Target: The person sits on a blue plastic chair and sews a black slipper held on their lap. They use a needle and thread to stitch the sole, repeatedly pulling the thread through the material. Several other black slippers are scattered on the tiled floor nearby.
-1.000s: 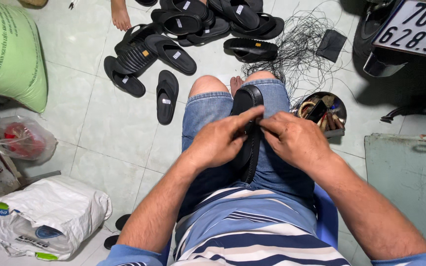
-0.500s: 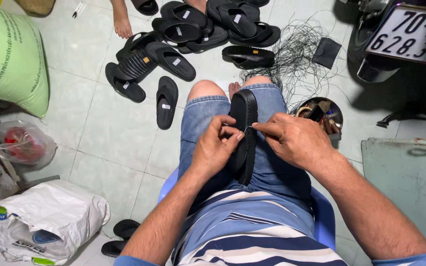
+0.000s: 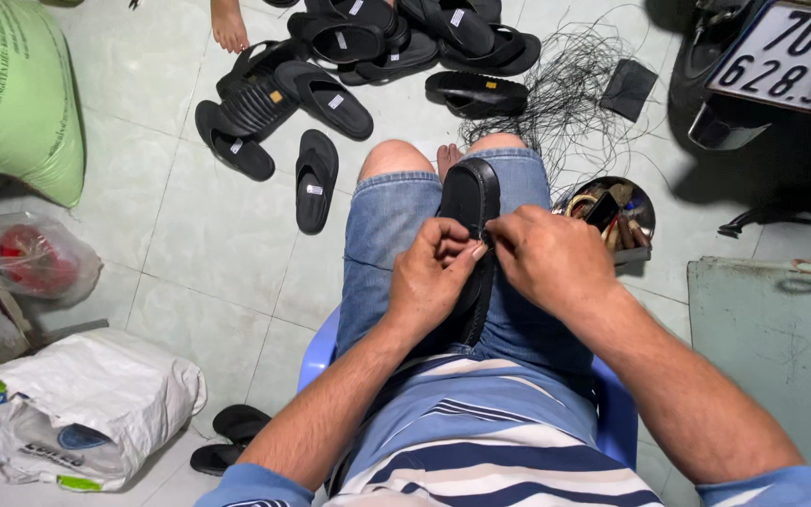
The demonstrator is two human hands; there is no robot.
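- Left hand (image 3: pixel 436 282) pinches the black sandal (image 3: pixel 469 202) edge, fingers closed.
- Right hand (image 3: pixel 548 258) grips the same edge, just beside.
- Beyond the grip, a sandal pile (image 3: pixel 368 47) on the floor.

Seated person's left hand (image 3: pixel 434 282) and right hand (image 3: pixel 551 258) pinch edge of black sandal (image 3: pixel 469 202) lying lengthwise on lap. Beyond sandal, heap of black sandals (image 3: pixel 368 56) on tiled floor; right of sandal, round metal tin (image 3: pixel 612 211); far left, white sack (image 3: pixel 77 408).

Bright even daylight, sharp focus, wide-angle edges.
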